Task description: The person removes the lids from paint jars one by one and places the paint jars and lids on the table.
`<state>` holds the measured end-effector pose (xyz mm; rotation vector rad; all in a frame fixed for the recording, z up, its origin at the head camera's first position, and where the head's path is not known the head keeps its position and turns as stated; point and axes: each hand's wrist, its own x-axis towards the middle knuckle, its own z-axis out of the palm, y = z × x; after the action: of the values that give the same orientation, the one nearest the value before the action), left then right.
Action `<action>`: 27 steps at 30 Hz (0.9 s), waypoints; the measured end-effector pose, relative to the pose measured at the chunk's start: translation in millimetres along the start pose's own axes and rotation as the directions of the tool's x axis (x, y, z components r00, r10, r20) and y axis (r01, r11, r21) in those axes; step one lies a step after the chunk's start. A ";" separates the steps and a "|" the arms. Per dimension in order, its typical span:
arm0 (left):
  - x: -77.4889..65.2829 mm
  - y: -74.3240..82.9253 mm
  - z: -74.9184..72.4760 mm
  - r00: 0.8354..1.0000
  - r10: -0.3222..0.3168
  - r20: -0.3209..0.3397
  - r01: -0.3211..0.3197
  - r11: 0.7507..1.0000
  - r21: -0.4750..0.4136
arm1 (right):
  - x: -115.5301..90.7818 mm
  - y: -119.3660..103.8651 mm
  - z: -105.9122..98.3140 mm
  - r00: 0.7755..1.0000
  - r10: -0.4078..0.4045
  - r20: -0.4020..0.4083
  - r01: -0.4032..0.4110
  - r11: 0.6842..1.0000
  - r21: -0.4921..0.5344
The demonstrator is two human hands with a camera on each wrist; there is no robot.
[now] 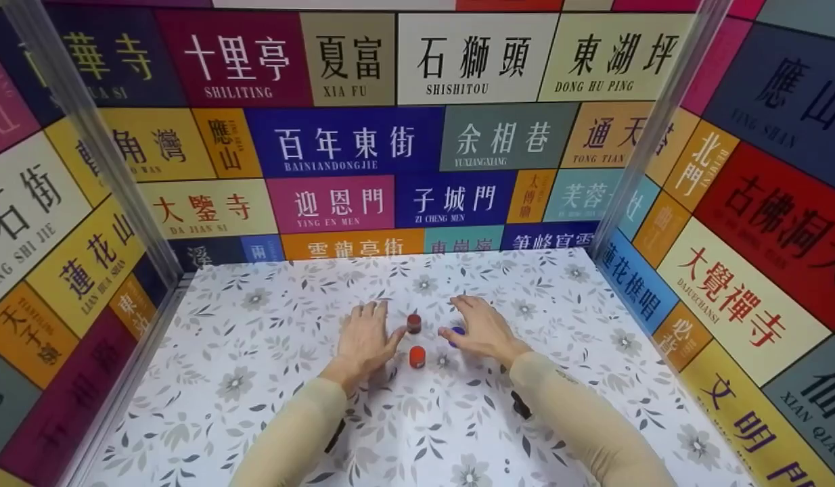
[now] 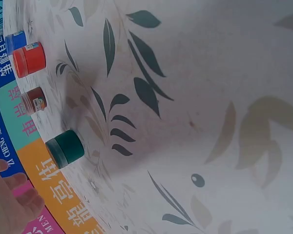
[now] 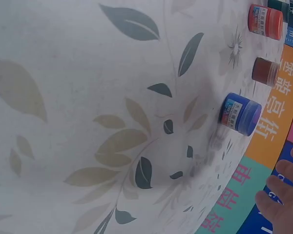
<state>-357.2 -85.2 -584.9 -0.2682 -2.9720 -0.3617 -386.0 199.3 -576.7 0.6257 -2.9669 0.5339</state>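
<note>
Four small paint jars with clear lids stand on the patterned tabletop. My left hand [image 1: 367, 338], fingers spread and holding nothing, covers the green jar [image 2: 66, 148] in the head view; the left wrist view shows that jar beside the fingers. Over on the right, my right hand [image 1: 485, 331] is spread the same way, its thumb overlapping the blue jar [image 1: 457, 337]. Between the two hands sit the brown jar [image 1: 414, 324], farther back, and the red-orange jar [image 1: 417, 357], closer to me. Printed labels show on the blue jar [image 3: 240, 114] in the right wrist view.
A white cloth with grey leaves and flowers [image 1: 235, 382] covers the table. Colourful panels [image 1: 343, 142] with large characters rise behind it and along both sides. Clear corner strips [image 1: 651, 128] run up where the panels meet. Dark wrist straps [image 1: 521, 406] show under the sleeves.
</note>
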 end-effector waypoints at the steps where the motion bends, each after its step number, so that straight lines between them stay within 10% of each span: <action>1: -0.2 -0.6 -0.5 1.000 0.003 -0.004 -0.003 1.000 -0.006 | 0.3 -1.0 -0.5 1.000 -0.011 -0.008 0.011 1.000 0.002; 27: -10.1 -26.9 1.2 0.999 -0.031 -0.032 0.029 0.998 -0.061 | 12.1 -28.1 -1.6 0.996 -0.080 -0.039 0.080 0.997 0.020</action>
<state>-352.6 -112.2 -593.7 -0.2215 -2.9391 -0.4553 -385.8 171.1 -564.5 0.7244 -2.8900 0.5647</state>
